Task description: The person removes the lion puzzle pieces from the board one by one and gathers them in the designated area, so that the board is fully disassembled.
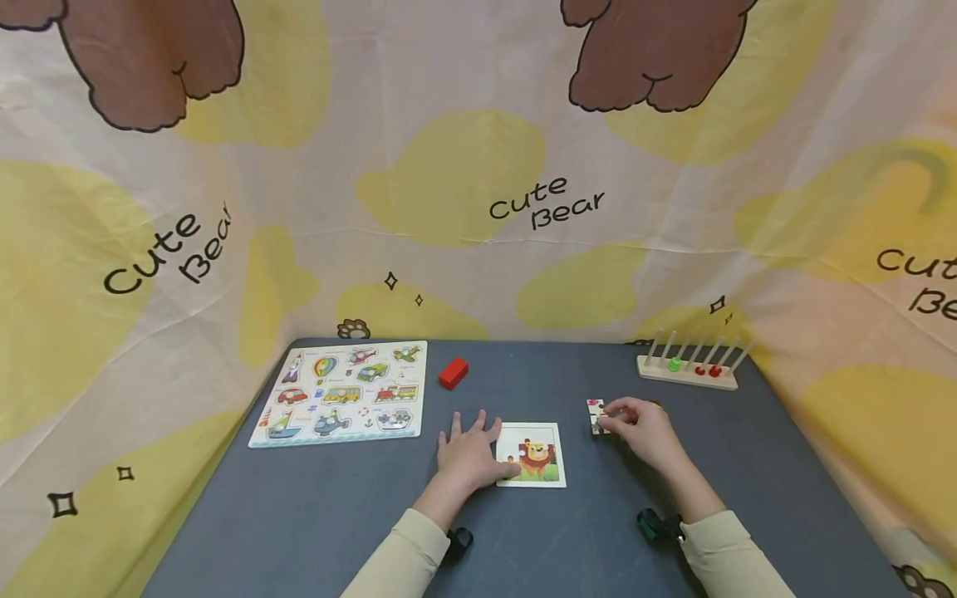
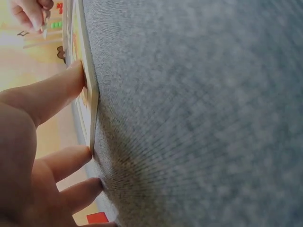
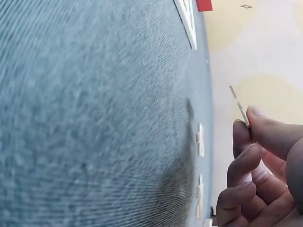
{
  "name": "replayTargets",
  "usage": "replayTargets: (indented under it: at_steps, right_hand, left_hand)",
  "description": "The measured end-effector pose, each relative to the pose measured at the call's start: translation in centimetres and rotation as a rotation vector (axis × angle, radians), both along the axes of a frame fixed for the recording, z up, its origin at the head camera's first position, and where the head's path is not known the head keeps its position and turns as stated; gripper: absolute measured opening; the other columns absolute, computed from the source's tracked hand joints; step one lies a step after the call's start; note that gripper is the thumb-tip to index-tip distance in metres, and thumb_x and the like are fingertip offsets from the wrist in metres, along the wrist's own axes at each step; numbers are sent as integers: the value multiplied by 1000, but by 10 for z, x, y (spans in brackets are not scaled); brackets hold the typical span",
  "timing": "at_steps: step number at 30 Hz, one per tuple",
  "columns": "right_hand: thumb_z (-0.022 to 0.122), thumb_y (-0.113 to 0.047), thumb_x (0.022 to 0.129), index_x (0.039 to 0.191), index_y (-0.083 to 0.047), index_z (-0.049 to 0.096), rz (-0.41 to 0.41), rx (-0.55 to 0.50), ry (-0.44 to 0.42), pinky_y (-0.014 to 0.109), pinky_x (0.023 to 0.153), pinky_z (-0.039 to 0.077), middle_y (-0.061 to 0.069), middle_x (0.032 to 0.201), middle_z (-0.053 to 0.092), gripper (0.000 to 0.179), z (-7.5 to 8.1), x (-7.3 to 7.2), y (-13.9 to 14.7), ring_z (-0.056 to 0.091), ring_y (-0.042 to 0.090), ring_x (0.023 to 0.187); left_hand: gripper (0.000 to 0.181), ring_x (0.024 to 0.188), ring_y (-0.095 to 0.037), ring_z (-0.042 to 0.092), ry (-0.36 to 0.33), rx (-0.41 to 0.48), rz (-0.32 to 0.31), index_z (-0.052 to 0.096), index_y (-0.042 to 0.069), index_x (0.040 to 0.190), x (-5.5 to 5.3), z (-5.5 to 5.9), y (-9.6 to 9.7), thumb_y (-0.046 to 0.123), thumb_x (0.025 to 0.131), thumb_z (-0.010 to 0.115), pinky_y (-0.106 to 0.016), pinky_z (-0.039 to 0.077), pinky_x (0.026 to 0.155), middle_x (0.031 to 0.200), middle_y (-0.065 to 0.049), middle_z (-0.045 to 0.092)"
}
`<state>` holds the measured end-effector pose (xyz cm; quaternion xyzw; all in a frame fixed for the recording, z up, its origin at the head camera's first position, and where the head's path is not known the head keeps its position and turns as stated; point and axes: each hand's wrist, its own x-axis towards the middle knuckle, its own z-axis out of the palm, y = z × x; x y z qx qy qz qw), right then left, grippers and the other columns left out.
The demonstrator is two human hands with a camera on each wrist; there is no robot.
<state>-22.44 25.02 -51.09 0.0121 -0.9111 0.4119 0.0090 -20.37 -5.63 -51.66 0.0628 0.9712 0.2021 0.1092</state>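
Note:
A white-framed lion jigsaw puzzle [image 1: 537, 480] lies flat on the table. My left hand [image 1: 467, 457] is at its left side, fingers spread, with the thumb [image 2: 57, 92] pressing on its face and a fingertip at the frame's edge. Right of the puzzle, my right hand [image 1: 645, 432] pinches a thin puzzle piece [image 3: 240, 106] between thumb and index finger, raised above the table and seen edge-on in the right wrist view. Below that hand, a loose puzzle piece [image 3: 200, 140] and another piece [image 3: 200, 196] lie on the table. The hand partly hides this area in the head view.
A vehicle picture board [image 1: 340, 394] lies at the back left. Behind the left hand is a red block [image 1: 453, 374]. A wooden peg stand [image 1: 688, 372] with green and red beads stands at the back right. A printed cloth [image 1: 449, 183] hangs behind the grey table [image 1: 314, 523].

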Motion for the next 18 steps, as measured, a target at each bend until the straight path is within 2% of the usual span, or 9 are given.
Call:
replayTargets:
  at_steps: [8, 18]
  right_hand:
    - [80, -21, 87, 93, -3, 73, -13, 17, -27, 25, 56, 48, 2, 74, 71, 21, -12, -4, 5, 59, 11, 62]
    - [78, -19, 89, 90, -5, 72, -9, 123, -36, 29, 61, 42, 2, 73, 63, 16, -14, -6, 3, 53, 15, 67]
  left_hand:
    - [88, 152, -49, 15, -2, 2, -3, 50, 25, 151, 0, -1, 0, 61, 76, 78, -71, 21, 115, 162, -8, 37]
    - [89, 152, -48, 15, -8, -13, 3, 49, 25, 151, 1, 1, 0, 62, 76, 78, -71, 21, 115, 162, -8, 37]
